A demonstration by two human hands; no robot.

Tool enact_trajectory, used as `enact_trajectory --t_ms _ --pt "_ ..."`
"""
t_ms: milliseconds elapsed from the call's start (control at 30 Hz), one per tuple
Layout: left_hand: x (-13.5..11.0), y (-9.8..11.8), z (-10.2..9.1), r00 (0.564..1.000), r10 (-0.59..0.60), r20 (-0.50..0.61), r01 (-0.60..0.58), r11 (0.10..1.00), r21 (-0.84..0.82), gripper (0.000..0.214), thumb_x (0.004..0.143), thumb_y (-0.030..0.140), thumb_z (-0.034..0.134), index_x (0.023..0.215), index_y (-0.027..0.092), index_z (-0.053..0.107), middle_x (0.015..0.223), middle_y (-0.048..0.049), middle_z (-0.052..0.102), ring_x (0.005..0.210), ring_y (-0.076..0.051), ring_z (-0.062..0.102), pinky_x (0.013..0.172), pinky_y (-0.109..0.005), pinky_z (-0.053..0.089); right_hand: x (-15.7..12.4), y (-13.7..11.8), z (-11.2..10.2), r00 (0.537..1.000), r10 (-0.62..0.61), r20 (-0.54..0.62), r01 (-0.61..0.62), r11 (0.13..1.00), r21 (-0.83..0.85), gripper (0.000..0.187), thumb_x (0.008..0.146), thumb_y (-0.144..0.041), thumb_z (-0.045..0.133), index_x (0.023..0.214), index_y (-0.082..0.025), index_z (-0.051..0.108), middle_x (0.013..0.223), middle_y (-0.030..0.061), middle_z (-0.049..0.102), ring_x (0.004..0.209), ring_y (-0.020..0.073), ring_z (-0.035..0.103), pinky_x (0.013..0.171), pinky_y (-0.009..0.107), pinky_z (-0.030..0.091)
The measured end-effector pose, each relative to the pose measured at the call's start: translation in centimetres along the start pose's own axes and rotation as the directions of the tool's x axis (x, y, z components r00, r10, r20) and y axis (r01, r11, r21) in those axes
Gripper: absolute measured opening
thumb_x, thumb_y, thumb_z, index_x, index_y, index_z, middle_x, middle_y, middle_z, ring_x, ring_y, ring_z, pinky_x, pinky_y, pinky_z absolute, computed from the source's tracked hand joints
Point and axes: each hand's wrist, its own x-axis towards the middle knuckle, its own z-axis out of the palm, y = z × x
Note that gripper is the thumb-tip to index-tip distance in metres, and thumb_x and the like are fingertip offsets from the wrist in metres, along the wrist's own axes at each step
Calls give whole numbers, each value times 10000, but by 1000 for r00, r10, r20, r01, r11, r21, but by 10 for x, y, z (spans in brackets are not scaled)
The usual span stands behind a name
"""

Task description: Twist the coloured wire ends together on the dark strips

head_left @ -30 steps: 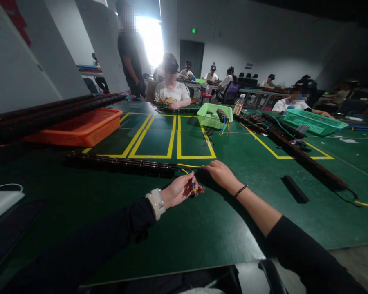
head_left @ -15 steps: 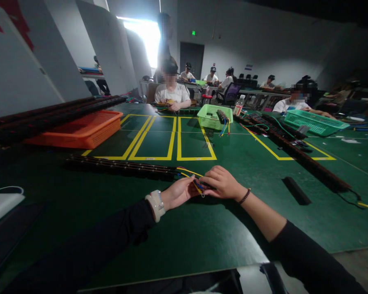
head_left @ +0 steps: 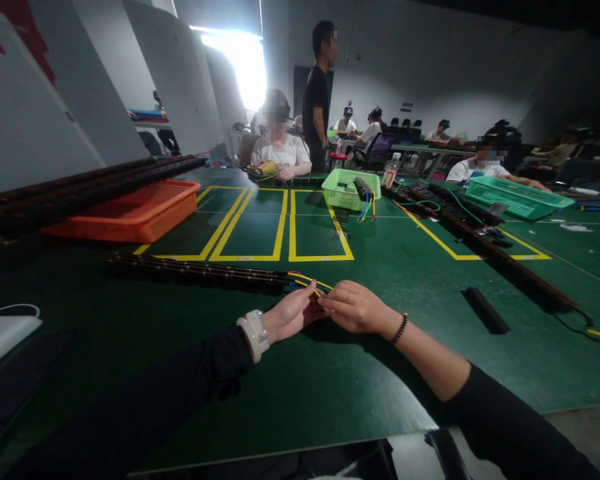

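A long black cable bundle or wiring strip (head_left: 200, 272) lies on the green table in front of me, with yellow, red and blue wires (head_left: 303, 277) coming out of its right end. My left hand (head_left: 295, 312) is closed on these wires, thumb on top. Against it, my right hand (head_left: 357, 307) pinches a yellow wire between thumb and fingertips. The two hands nearly touch, and the wire ends are hidden behind the fingers.
At the left stands an orange basket (head_left: 130, 223) beside long black strips (head_left: 80, 183). Farther off are a light green basket (head_left: 347, 200), a bottle (head_left: 391, 170) and a teal basket (head_left: 520, 200). A short black piece (head_left: 485, 310) lies to the right. Co-workers sit across the table.
My right hand has shifted slightly, and the wire ends that hung below the fingers are now covered. A standing person in black has come into view at the back.
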Motion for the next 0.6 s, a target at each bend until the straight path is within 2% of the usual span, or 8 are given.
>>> enact_trajectory --t_ms 67,200,300,367,467,533,600 --pt "0 0 0 1000 17 -7 -17 1000 15 304 896 332 461 729 104 570 742 -81 630 719 -137 606 791 -298 491 1 -3 3 982 175 -65 -165 977 137 209 870 -173 469 1019 -164 614 856 79 627 778 162 563 705 310 480" --pt "0 -2 1 998 69 4 -69 997 27 312 910 334 429 781 97 585 767 -96 652 759 -160 627 843 -355 476 3 -3 6 892 448 -65 -405 854 327 203 854 -140 477 968 -177 640 827 49 616 776 144 569 712 275 475" --pt "-1 -2 3 996 88 -2 -88 995 50 329 918 335 405 736 109 560 741 -91 645 761 -161 631 858 -371 473 2 3 7 820 565 -91 -508 793 337 205 854 -128 489 966 -172 654 822 44 626 757 138 573 698 259 467" --pt "-3 -1 4 997 74 -25 -72 994 79 346 920 340 396 689 120 529 701 -82 627 748 -160 631 853 -375 480 0 8 10 794 599 -107 -551 782 291 210 860 -128 492 982 -166 659 800 42 625 732 136 570 676 249 460" --pt "-4 1 4 997 53 -53 -47 994 98 323 922 315 393 683 131 509 629 -48 583 684 -149 617 832 -376 496 -3 14 14 795 596 -109 -575 799 175 229 878 -134 476 1010 -170 659 780 43 618 736 147 570 678 250 457" --pt "-4 1 3 996 59 -60 -53 994 93 294 919 289 401 692 135 507 605 -27 555 629 -132 593 824 -375 503 -4 16 17 819 567 -87 -562 824 78 242 886 -134 461 1028 -167 654 789 53 619 759 158 570 701 262 458" --pt "-3 1 2 996 72 -54 -67 994 87 282 918 274 404 689 140 499 600 -13 537 582 -113 561 818 -375 508 -5 17 18 857 515 -14 -515 857 -24 249 891 -137 453 1046 -153 647 792 66 625 758 166 567 706 273 453"
